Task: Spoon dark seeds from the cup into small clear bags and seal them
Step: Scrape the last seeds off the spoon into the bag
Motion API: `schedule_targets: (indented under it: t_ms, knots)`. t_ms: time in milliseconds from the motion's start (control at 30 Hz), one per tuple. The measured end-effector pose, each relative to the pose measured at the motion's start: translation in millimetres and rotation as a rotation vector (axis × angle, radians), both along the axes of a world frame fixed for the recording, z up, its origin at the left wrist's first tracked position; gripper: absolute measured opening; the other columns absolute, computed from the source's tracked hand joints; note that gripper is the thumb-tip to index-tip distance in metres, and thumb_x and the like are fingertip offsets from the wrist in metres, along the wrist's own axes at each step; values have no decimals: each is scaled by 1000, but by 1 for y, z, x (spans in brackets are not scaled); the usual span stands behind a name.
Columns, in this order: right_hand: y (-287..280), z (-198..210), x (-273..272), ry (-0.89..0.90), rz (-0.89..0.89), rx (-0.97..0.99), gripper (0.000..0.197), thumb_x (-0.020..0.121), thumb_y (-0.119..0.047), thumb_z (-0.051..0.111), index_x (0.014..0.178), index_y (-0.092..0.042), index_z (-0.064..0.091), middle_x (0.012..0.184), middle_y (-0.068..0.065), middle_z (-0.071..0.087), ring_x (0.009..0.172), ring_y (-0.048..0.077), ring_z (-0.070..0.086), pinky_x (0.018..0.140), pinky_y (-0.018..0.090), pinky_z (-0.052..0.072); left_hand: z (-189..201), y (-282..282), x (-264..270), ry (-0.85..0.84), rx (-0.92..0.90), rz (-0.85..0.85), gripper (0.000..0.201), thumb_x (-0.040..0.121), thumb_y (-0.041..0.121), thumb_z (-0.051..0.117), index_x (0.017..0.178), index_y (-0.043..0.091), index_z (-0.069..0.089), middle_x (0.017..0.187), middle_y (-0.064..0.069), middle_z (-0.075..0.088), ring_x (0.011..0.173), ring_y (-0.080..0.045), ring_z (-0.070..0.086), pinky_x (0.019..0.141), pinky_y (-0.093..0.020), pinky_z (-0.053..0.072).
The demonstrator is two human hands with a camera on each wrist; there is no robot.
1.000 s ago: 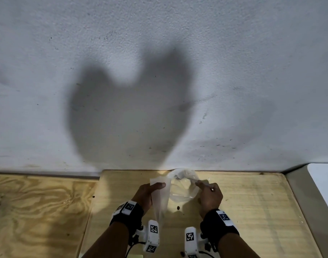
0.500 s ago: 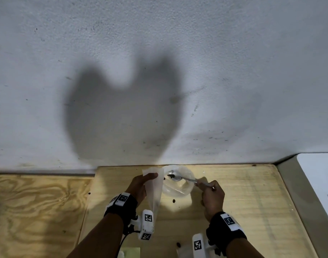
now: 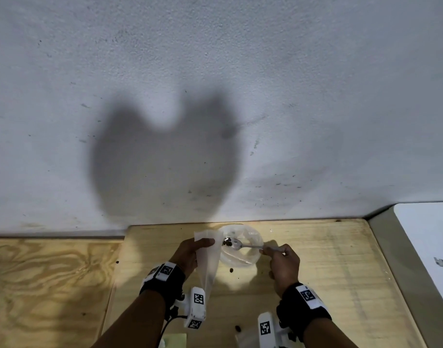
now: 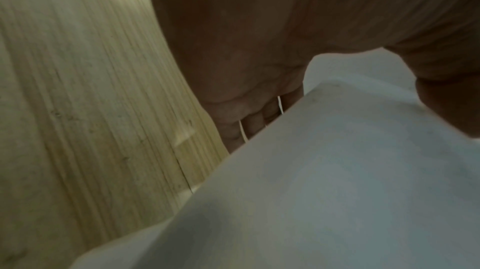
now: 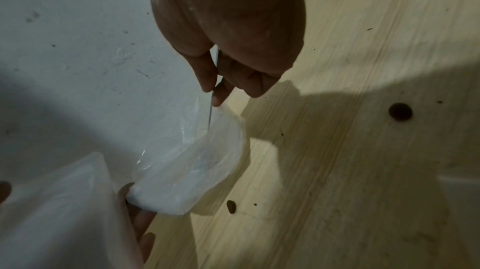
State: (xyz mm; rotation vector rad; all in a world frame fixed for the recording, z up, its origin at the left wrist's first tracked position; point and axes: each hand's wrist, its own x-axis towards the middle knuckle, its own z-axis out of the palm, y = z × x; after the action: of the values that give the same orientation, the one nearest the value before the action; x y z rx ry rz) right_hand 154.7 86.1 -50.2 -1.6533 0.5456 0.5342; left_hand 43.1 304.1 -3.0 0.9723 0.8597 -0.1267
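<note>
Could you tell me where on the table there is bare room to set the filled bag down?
Bare wood lies right of the right hand, out to the table's right edge. It is crowded around the cup, where the left hand holds the bag, with loose seeds on the wood.

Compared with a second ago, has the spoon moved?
Yes. The spoon has come up out of the cup, carrying seeds, toward the cup's left rim beside the bag.
</note>
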Motion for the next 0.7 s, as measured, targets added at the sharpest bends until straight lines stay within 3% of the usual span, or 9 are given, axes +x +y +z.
schedule_targets:
  t_ms: [100, 300, 600, 700]
  knots:
    - [2, 2, -1, -23, 11, -36, 28, 71, -14, 80, 65, -18, 52, 73, 17, 63, 62, 19, 40, 53, 30, 31, -3, 1, -1, -3, -10, 14, 83, 44, 33, 84, 117, -3, 64, 94, -16, 67, 87, -30, 62, 70, -32, 51]
    - [9, 11, -2, -112, 20, -108, 36, 69, -8, 80, 58, -17, 48, 63, 1, 53, 62, 21, 46, 61, 35, 38, -9, 4, -4, 16, -5, 27, 82, 47, 34, 86, 117, -2, 66, 101, -18, 67, 93, -31, 62, 76, -36, 50]
    - [28, 14, -12, -153, 36, -177, 30, 69, -6, 80, 62, -10, 51, 68, 6, 61, 69, 25, 55, 67, 37, 46, -13, 1, -5, 19, -20, 5, 79, 49, 35, 85, 118, -1, 66, 105, -20, 67, 95, -32, 62, 75, -35, 52]
    - [36, 15, -18, -88, -29, -132, 30, 71, -3, 78, 62, -9, 50, 69, 8, 60, 68, 25, 52, 61, 34, 42, -12, -2, -4, 14, -22, -8, 77, 51, 33, 84, 117, -2, 66, 110, -24, 66, 96, -32, 62, 73, -35, 52]
